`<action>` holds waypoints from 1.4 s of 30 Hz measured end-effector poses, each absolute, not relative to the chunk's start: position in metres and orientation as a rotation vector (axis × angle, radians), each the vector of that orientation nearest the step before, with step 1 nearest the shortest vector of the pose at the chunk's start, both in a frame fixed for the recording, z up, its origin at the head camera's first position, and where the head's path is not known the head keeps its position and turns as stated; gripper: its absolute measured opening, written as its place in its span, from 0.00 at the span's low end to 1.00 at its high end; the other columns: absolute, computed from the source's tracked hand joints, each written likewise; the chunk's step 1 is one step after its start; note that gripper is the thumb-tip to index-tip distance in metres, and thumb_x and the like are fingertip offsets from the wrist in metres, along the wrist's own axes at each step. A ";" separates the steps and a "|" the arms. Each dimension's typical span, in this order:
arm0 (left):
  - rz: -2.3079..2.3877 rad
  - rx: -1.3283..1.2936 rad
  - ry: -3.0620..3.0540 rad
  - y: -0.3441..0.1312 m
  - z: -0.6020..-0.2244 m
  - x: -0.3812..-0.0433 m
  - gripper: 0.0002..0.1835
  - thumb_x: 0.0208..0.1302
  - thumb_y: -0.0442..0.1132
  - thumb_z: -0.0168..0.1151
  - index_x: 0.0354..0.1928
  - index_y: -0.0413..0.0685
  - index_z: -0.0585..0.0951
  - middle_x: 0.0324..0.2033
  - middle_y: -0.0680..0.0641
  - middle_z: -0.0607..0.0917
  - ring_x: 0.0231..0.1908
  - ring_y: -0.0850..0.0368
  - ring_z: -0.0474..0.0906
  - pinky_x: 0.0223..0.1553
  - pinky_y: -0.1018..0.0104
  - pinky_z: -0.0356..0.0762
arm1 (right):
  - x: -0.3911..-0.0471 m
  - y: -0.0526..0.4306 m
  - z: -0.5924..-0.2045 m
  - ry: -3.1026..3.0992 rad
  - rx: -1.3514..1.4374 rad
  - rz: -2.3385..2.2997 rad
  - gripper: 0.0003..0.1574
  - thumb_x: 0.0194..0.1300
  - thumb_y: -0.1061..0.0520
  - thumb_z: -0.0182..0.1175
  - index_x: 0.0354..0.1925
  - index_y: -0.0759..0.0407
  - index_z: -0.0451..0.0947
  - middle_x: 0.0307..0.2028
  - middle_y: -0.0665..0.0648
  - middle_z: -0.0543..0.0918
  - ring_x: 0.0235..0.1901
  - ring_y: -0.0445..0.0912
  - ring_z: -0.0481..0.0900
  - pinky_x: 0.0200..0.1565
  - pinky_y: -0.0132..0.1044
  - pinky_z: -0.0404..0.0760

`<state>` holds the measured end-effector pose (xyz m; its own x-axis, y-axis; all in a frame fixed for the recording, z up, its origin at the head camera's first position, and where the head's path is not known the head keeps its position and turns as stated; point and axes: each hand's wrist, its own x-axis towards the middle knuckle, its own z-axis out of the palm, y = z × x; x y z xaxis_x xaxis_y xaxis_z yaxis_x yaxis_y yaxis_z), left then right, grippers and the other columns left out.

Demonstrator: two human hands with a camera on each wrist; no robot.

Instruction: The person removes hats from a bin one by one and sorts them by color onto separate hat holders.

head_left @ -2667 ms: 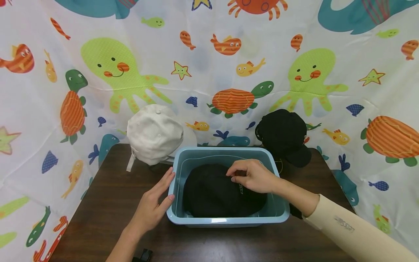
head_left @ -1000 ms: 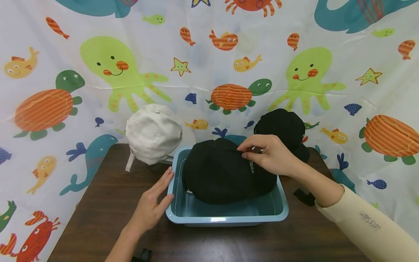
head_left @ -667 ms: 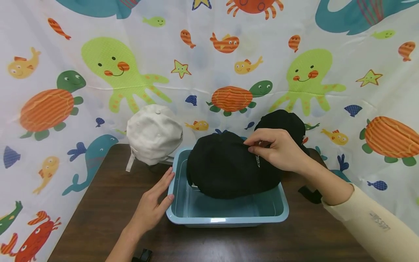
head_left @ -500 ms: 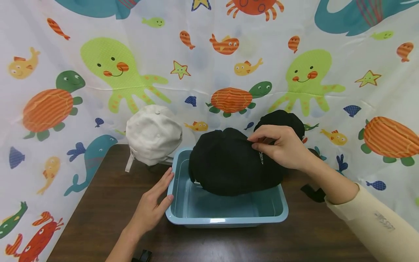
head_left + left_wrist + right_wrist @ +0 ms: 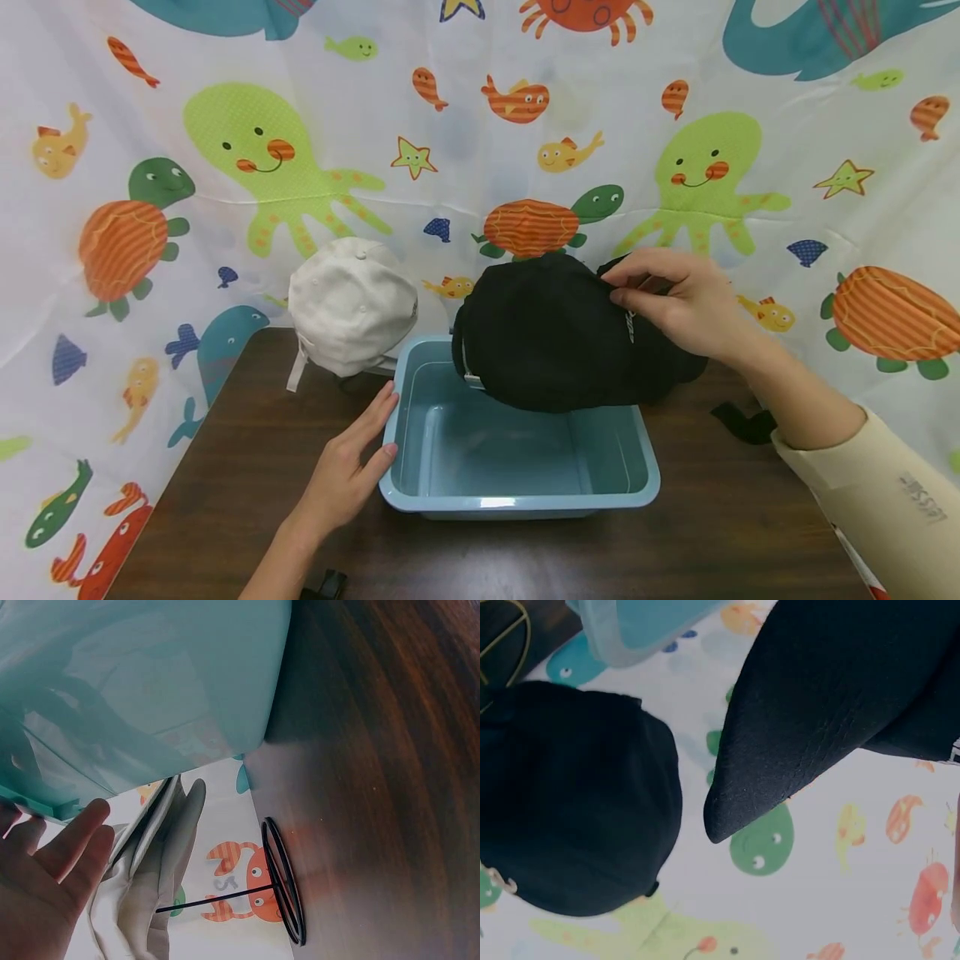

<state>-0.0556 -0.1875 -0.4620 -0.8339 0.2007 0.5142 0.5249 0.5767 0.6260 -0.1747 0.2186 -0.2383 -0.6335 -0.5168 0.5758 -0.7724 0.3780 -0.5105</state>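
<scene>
My right hand (image 5: 686, 304) pinches a black baseball cap (image 5: 540, 333) at the crown, near its white lettering. The cap hangs over the back part of a light blue plastic bin (image 5: 517, 504), whose inside floor shows in front of it. In the right wrist view the held cap's brim (image 5: 802, 712) points down beside another black cap (image 5: 570, 802), which the held cap mostly hides in the head view. My left hand (image 5: 348, 467) rests its straight fingers on the bin's left rim; the left wrist view shows those fingertips (image 5: 90, 817) at the rim.
A white cap (image 5: 352, 308) stands behind the bin at left, on a stand with a black wire base (image 5: 283, 892). A gold wire ring (image 5: 521, 645) stands near the other black cap. A black strap (image 5: 742, 423) lies right of the bin. A sea-animal curtain (image 5: 465, 125) hangs behind the table.
My right hand has lifted the black cap up from inside the bin and moved it back and to the right. My left hand has stayed at the bin's rim.
</scene>
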 end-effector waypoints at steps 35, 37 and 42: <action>-1.141 -0.549 -2.430 -0.180 -0.461 -0.052 0.35 0.70 0.32 0.62 0.78 0.50 0.69 0.78 0.48 0.67 0.75 0.58 0.65 0.69 0.79 0.57 | -0.230 0.297 -0.217 -2.306 0.640 0.933 0.11 0.66 0.73 0.65 0.46 0.69 0.88 0.35 0.41 0.86 0.36 0.29 0.79 0.41 0.17 0.75; -1.142 -0.546 -2.431 -0.180 -0.461 -0.053 0.35 0.70 0.32 0.62 0.78 0.49 0.69 0.78 0.48 0.67 0.75 0.59 0.65 0.69 0.79 0.57 | -0.235 0.300 -0.218 -2.314 0.617 0.938 0.11 0.66 0.72 0.65 0.46 0.69 0.88 0.34 0.37 0.85 0.36 0.28 0.79 0.41 0.16 0.74; -1.152 -0.543 -2.427 -0.177 -0.458 -0.054 0.35 0.70 0.31 0.62 0.78 0.49 0.69 0.78 0.47 0.67 0.75 0.59 0.64 0.70 0.78 0.57 | -0.246 0.308 -0.221 -2.360 0.535 0.949 0.11 0.68 0.70 0.65 0.47 0.68 0.88 0.34 0.31 0.83 0.36 0.27 0.78 0.41 0.16 0.73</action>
